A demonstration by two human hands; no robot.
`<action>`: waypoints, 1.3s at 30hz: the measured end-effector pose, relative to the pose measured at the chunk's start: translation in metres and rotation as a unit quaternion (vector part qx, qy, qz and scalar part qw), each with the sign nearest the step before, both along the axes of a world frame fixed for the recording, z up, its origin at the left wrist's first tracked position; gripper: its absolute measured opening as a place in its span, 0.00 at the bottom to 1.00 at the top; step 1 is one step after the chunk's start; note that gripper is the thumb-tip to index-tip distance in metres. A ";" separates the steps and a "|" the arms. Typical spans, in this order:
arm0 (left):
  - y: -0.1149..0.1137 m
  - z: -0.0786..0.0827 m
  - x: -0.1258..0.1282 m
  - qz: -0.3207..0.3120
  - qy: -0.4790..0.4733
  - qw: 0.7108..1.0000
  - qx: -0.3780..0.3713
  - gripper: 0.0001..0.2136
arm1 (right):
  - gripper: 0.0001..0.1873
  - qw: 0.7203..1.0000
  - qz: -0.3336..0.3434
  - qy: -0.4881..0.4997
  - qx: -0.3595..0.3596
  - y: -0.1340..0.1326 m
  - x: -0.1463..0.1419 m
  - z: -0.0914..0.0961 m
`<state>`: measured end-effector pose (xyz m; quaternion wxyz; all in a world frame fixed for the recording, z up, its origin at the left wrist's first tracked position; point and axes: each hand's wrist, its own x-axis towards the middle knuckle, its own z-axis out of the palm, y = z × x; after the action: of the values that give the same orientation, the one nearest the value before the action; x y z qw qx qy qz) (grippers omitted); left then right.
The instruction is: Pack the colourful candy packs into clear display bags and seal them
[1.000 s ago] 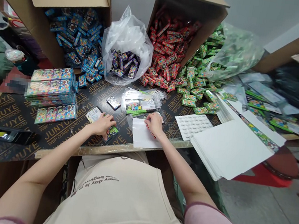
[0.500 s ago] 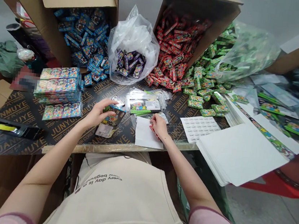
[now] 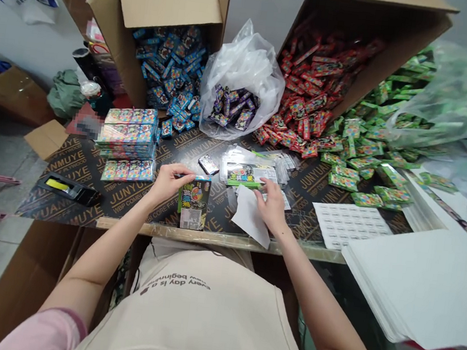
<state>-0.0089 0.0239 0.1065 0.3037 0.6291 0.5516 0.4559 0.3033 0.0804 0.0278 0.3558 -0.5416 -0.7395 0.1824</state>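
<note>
My left hand (image 3: 173, 183) grips the top edge of a dark printed packet (image 3: 194, 207) with a pale label at its lower end. The packet stands near the table's front edge. My right hand (image 3: 273, 204), fingers apart, lies across a tilted sheet of white paper (image 3: 249, 218). Its fingertips reach the stack of clear printed pouches (image 3: 245, 174) behind the paper. Between the hands and the boxes lies a small dark-and-white box (image 3: 208, 164). No red box shows in my right hand; its palm is hidden.
Blue boxes (image 3: 173, 71), purple boxes (image 3: 235, 107) in a clear bag, red boxes (image 3: 310, 105) and green boxes (image 3: 359, 156) line the back. Wrapped packs (image 3: 131, 128) are stacked left, near a black tray (image 3: 68, 189). A sticker sheet (image 3: 350, 226) and white sheets (image 3: 420, 283) lie right.
My left hand has brought the dark packet upright and closer to the middle. My right hand has opened and moved up to the pouches; the white paper has turned. The red box it held no longer shows.
</note>
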 end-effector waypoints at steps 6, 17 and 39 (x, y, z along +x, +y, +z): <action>-0.005 0.010 0.000 -0.023 0.077 0.996 0.037 0.09 | 0.11 0.982 0.120 0.134 0.059 -0.020 -0.089 0.060; -0.007 0.003 -0.002 -0.070 0.112 0.983 0.123 0.06 | 0.09 0.973 0.167 0.079 0.136 -0.025 -0.108 0.063; -0.021 -0.006 0.004 0.013 -0.069 0.997 0.014 0.05 | 0.31 0.899 0.376 0.178 -0.139 0.001 -0.135 0.111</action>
<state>-0.0051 0.0031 0.1005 0.3261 0.5935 0.5308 0.5095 0.1687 0.0816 0.1388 0.3078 -0.2260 -0.7795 0.4965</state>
